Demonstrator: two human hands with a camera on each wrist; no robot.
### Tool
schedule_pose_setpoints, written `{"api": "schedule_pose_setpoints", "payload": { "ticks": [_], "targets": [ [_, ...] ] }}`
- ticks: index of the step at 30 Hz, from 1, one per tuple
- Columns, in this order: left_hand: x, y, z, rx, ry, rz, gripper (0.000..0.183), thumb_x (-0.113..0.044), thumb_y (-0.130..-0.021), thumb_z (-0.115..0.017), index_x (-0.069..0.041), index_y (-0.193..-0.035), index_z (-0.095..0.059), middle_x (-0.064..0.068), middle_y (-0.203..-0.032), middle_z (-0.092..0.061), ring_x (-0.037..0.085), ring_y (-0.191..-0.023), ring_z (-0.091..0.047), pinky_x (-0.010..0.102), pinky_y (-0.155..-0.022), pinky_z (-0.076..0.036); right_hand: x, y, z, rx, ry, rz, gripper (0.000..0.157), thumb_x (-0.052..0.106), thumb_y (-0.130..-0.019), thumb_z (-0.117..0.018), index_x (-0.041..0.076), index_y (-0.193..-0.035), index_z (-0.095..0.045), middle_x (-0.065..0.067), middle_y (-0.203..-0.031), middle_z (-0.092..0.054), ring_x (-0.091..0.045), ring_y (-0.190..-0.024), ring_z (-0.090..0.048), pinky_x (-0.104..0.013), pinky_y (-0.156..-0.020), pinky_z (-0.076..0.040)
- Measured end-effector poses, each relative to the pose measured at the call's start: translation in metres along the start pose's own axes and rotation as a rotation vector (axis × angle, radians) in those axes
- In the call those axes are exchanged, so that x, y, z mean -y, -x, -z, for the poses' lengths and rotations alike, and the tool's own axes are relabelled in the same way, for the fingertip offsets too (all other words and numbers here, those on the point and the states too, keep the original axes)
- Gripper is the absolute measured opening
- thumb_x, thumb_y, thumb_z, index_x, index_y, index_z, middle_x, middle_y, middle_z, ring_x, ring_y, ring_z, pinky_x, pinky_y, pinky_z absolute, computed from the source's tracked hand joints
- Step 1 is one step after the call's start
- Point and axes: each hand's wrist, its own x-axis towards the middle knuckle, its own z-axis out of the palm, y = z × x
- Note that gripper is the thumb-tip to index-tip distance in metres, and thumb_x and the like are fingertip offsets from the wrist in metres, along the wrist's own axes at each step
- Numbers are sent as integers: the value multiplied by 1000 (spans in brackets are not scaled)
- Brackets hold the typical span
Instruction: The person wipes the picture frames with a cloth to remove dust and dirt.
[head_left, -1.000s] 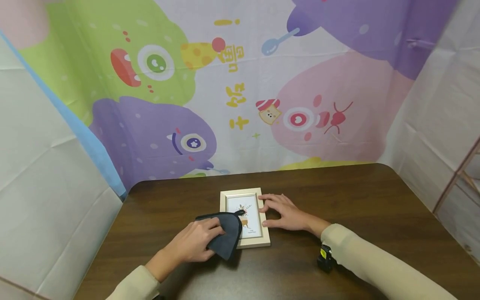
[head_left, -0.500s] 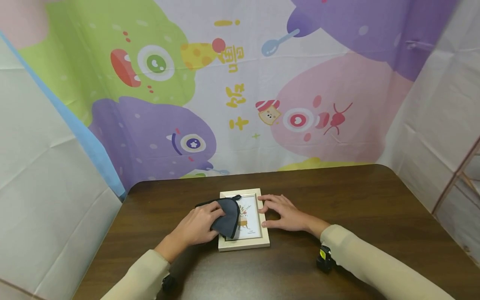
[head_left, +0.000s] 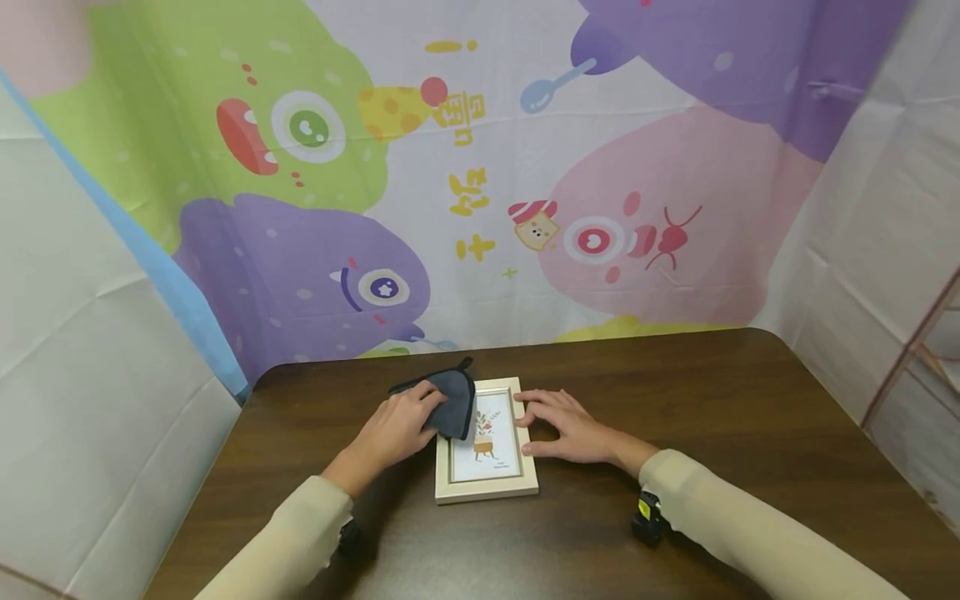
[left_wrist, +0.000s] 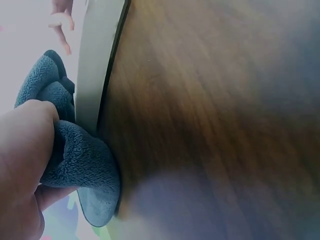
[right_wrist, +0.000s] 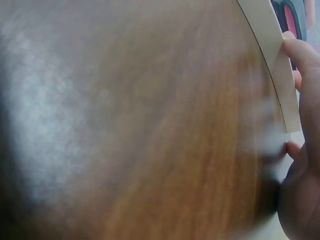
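Observation:
A dark blue-grey cloth [head_left: 452,408] with black edging and a small loop is bunched in my left hand [head_left: 393,425]. It covers the far left corner of a cream picture frame [head_left: 487,492] lying flat on the table. The left wrist view shows the cloth's fuzzy underside [left_wrist: 82,155] folded over the frame's side [left_wrist: 92,70]. The framed print [head_left: 498,433] shows a plant in an orange pot. My right hand [head_left: 566,429] rests at the frame's right edge, thumb and fingertips spread apart along it. In the right wrist view, fingertips [right_wrist: 291,40] touch the frame's border [right_wrist: 272,55].
The dark brown wooden table [head_left: 675,383] extends around the frame. Behind it hangs a printed cartoon curtain [head_left: 480,308], with pale sheets [head_left: 862,250] at the sides. A small black device [head_left: 647,517] is strapped at the right wrist.
My left hand has slid the cloth away from me along the frame's left side, uncovering the lower part of the print. My right hand has stayed at the right edge.

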Motion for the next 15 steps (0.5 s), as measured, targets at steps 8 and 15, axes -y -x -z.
{"api": "schedule_pose_setpoints", "payload": {
  "ticks": [8,15],
  "targets": [
    [4,-1,-5,-65,36,-27,41,-8,-94,-89,-1,-132,-74,19,-131,-75,40,-106,-81,56,-85,-69,-6,0,-2,-4,-19,-12,26,49,-102,-81,30,-115,-70,-11,-177,-49,-46,-166,-39,-85,-133,-12],
    [3,3,4,-113,19,-37,40,-3,-92,-90,-1,-129,-76,19,-127,-78,41,-105,-82,56,-87,-70,-3,-1,0,25,-8,-44,23,42,-103,-82,28,-116,-70,-13,-178,-47,-46,-168,-37,-85,-134,-10]
  ]
}}
